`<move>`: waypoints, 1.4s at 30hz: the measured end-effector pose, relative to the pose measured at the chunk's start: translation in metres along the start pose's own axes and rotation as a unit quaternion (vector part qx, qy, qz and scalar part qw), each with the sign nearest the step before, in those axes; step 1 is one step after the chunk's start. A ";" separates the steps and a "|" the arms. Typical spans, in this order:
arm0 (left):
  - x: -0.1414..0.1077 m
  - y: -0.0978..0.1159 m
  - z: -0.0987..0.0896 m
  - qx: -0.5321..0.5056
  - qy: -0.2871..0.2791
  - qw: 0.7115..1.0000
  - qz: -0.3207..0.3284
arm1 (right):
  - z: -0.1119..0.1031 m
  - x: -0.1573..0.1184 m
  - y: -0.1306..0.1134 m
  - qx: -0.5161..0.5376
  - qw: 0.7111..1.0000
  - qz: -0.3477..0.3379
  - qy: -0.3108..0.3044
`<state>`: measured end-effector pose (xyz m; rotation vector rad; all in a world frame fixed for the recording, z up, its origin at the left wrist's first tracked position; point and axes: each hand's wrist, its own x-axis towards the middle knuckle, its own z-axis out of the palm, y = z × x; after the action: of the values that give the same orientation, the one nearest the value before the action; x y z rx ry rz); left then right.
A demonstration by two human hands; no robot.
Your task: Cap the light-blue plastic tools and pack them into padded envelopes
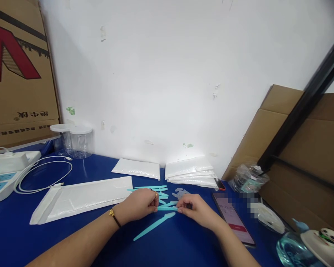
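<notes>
My left hand (141, 203) is closed in a pinch on the handle of a teal eyebrow razor (164, 208). The fingers of my right hand (196, 209) pinch together at the razor's other end, where a small cap may be hidden. Just in front of both hands, another teal eyebrow razor (153, 227) lies slantwise on the blue table. Several more teal razors (153, 187) are spread beyond my left hand, partly covered by it. Beyond my right fingers sits a small heap of translucent greyish blade caps (179, 193).
White padded mailers lie in a stack (190, 170), singly (137, 167), and large at left (86, 198). A phone (233, 218) is right of my hand, near a panda-lidded bottle (303, 246). Left are clear jars (81, 142), a cable (71, 168) and a power strip (19, 181).
</notes>
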<state>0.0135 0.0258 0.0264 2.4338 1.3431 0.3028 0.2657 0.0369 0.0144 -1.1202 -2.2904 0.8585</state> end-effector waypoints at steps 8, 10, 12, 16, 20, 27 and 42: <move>0.005 -0.017 0.001 0.073 0.050 0.996 -0.014 | -0.006 0.000 0.010 -0.082 0.996 0.008 0.023; 0.006 -0.018 -0.001 0.087 0.049 0.995 -0.015 | -0.007 0.000 0.009 -0.108 0.994 0.006 0.035; 0.006 -0.018 -0.001 0.092 0.047 0.995 -0.011 | -0.005 0.000 0.006 -0.102 0.995 -0.004 0.018; 0.007 -0.019 0.003 0.080 0.056 0.995 -0.008 | 0.006 0.002 -0.006 -0.095 0.995 -0.012 -0.021; 0.006 -0.020 0.004 0.045 0.043 0.998 -0.018 | 0.015 0.001 -0.013 -0.089 0.995 -0.008 -0.049; 0.003 -0.015 0.001 0.022 0.017 0.999 -0.014 | 0.013 -0.007 -0.008 -0.068 0.992 -0.011 -0.108; 0.000 -0.007 0.003 0.000 0.027 1.000 0.004 | 0.025 0.019 0.011 -0.340 0.936 -0.022 0.085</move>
<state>0.0095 0.0288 0.0209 2.4475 1.3552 0.3724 0.2449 0.0496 -0.0084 -1.3350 -2.5081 -0.0885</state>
